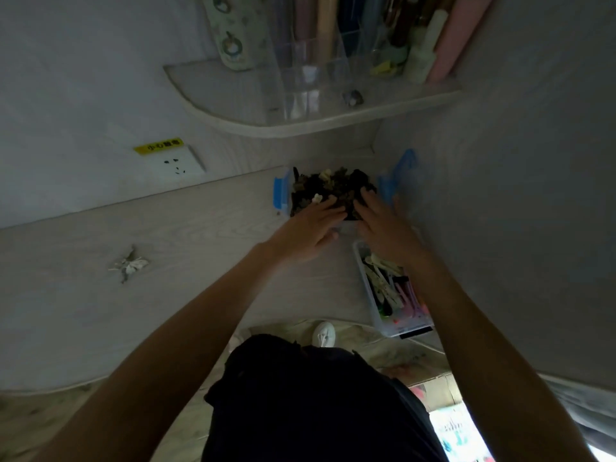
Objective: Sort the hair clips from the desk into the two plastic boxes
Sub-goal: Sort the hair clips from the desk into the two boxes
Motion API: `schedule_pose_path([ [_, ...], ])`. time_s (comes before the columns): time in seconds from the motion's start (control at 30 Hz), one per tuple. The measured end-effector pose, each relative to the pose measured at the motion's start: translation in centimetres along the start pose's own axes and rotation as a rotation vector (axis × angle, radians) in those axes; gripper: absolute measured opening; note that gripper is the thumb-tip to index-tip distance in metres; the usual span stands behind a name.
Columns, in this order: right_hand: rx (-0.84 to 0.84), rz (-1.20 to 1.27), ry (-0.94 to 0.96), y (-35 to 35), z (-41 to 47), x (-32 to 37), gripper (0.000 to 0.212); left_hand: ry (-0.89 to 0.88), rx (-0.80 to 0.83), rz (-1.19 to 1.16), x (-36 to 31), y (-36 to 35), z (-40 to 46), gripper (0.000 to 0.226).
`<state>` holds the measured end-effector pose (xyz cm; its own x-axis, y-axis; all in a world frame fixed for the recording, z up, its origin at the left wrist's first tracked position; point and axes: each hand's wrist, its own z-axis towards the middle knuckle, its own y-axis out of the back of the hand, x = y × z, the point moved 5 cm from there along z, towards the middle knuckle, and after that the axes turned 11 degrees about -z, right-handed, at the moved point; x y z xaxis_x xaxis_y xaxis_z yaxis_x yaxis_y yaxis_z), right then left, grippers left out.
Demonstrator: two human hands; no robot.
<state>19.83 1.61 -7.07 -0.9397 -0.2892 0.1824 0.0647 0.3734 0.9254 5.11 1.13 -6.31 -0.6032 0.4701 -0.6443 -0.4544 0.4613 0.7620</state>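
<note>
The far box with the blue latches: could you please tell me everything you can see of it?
The far box sits at the back of the desk, in the corner by the side wall. It looks like clear plastic with blue latches, flipped open on its left and right sides, and no lid on. It is heaped above the rim with mostly dark hair clips and a few pale ones. The left hand and right hand rest flat on the near side of the heap.

One head-worn wide-angle view looks steeply down over the bench (166, 261), near, facing the corner shelf (300, 125) at upper centre.
</note>
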Motion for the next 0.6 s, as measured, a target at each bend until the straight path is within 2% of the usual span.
schedule_pose_path([
  [0.07, -0.013, 0.13, 0.051, 0.0, -0.8, 0.1, 0.046, 0.046, -0.058, -0.19, -0.3, 0.4, 0.5, 0.044],
  [0.13, -0.103, 0.333, -0.001, 0.7, -1.6, 0.1, 0.044, 0.058, -0.195, -0.382, -0.6, 1.4, 0.6, 0.038],
  [0.17, -0.165, 0.374, -0.037, 1.1, -1.8, 0.1, 0.043, 0.046, -0.273, -0.377, -0.6, 1.9, 0.4, 0.035],
  [0.23, -0.244, 0.294, -0.102, 1.6, -1.8, 0.5, 0.042, 0.031, -0.429, -0.208, -0.2, 2.9, -0.3, 0.035],
  [0.3, -0.199, 0.168, -0.109, 1.3, -1.3, 1.7, 0.046, 0.105, -0.487, 0.035, 0.8, 3.5, -0.8, 0.042],
  [0.37, -0.131, 0.102, -0.045, 0.5, -1.0, 3.1, 0.049, 0.245, -0.333, 0.184, 2.1, 3.4, -0.8, 0.051],
  [0.43, -0.115, 0.11, -0.021, 0.1, -0.8, 3.7, 0.049, 0.318, -0.17, 0.223, 3.1, 2.8, -0.2, 0.053],
  [0.6, -0.17, 0.156, -0.008, 0.7, -1.1, 3.7, 0.043, 0.357, -0.055, 0.162, 4.1, 3.8, 2.6, 0.058],
])
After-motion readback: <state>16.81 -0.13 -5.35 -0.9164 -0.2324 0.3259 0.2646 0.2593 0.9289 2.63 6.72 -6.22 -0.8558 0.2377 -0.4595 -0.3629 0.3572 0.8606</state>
